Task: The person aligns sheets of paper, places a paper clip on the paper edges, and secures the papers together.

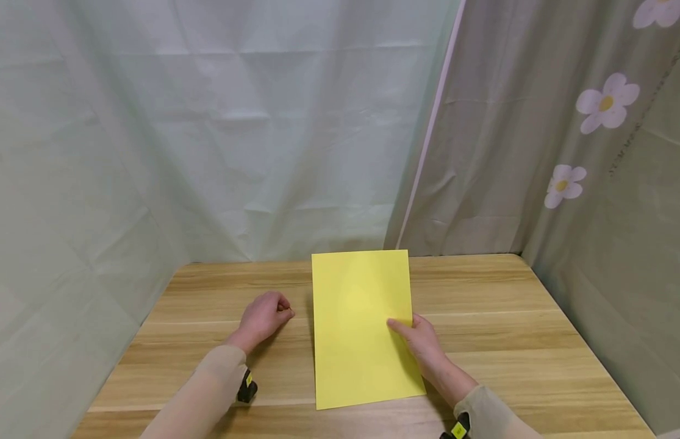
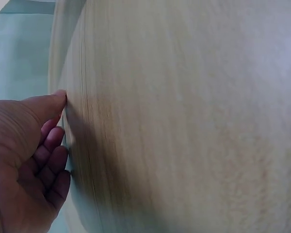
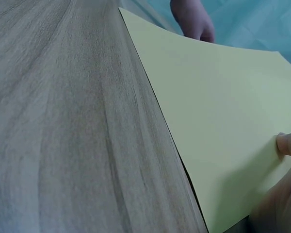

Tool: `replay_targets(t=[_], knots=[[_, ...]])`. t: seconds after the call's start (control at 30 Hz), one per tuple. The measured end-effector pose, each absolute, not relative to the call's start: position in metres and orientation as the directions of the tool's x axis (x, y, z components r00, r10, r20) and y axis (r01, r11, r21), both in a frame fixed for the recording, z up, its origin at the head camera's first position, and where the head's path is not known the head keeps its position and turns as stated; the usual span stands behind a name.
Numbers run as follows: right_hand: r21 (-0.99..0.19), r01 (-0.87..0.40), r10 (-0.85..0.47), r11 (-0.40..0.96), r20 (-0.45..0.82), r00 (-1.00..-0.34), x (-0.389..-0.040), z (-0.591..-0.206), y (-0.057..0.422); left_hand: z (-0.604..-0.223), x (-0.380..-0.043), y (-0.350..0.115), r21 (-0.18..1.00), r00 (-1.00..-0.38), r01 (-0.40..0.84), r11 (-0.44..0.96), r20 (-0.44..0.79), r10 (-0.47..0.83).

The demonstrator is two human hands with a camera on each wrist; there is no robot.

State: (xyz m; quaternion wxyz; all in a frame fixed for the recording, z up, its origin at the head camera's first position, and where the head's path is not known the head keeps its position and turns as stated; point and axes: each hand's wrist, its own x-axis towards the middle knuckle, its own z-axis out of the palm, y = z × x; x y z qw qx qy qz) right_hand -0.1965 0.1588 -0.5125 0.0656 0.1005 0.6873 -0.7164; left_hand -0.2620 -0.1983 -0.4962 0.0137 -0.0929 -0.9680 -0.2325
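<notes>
A plain yellow sheet of paper (image 1: pixel 356 341) is upright in portrait direction over the middle of the wooden table, its far edge raised. My right hand (image 1: pixel 424 344) grips it at the right edge, thumb lying on the yellow face and the other fingers hidden behind. In the right wrist view the thumb (image 3: pixel 290 144) presses on the sheet (image 3: pixel 208 107), which bends slightly. My left hand (image 1: pixel 267 314) is to the left of the paper, apart from it, near the tabletop. In the left wrist view its fingers (image 2: pixel 53 170) curl loosely, and I see nothing held there.
The wood-grain table (image 1: pixel 499 341) spreads out on both sides of the paper. A pale curtain (image 1: pixel 274 134) hangs behind it, and a greyer curtain with white flowers (image 1: pixel 607 103) hangs at the right. Each wrist carries a small black camera (image 1: pixel 247 387).
</notes>
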Motion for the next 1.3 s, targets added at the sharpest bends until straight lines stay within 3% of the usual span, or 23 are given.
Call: replay_targets(t=[0.53, 0.83, 1.3], knots=[[-0.973, 0.228, 0.04, -0.041, -0.229, -0.973, -0.1981, -0.5123, 0.1595, -0.4947, -0.2606, -0.1952, 0.625, -0.993, 0.084, 0.776, -0.008, 0.114], [-0.973, 0.229, 0.039, -0.042, -0.231, -0.972, -0.1965, -0.5111, 0.1591, -0.498, -0.262, -0.1991, 0.674, -0.993, 0.105, 0.731, 0.032, 0.113], [-0.971, 0.236, 0.049, -0.029, -0.237, -0.97, -0.1971, -0.5123, 0.1586, -0.496, -0.2591, -0.2037, 0.599, -0.992, 0.125, 0.791, 0.065, 0.108]])
